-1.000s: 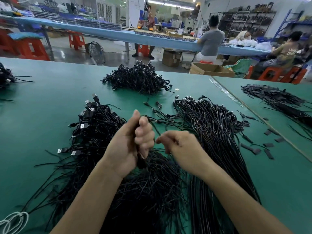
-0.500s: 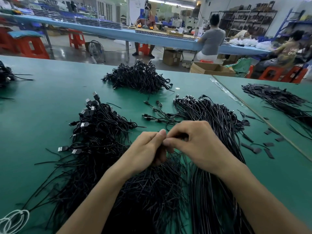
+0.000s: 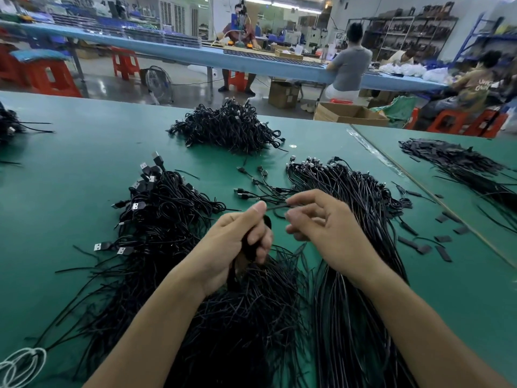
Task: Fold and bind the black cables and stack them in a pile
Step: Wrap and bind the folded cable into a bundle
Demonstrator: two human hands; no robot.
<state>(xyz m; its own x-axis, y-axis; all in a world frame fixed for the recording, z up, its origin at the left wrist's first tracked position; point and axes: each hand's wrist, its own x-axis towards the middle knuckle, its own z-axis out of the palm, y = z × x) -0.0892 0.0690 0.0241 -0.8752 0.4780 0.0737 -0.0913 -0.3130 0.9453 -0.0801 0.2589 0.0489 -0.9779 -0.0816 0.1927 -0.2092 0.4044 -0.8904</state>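
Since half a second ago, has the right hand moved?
Yes. The right hand has drawn slightly right over the straight cable bundle, away from the left hand and its folded cable; a thin black strand now spans the gap.

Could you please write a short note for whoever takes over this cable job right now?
Left hand grips a folded cable. Right hand pinches a thin black strand stretched to the left thumb; binding not yet done.
Bound pile lies at the table's far side.
Left to do: finish this one, stack it, then take the loose cables on the right and the plug-ended heap on the left.
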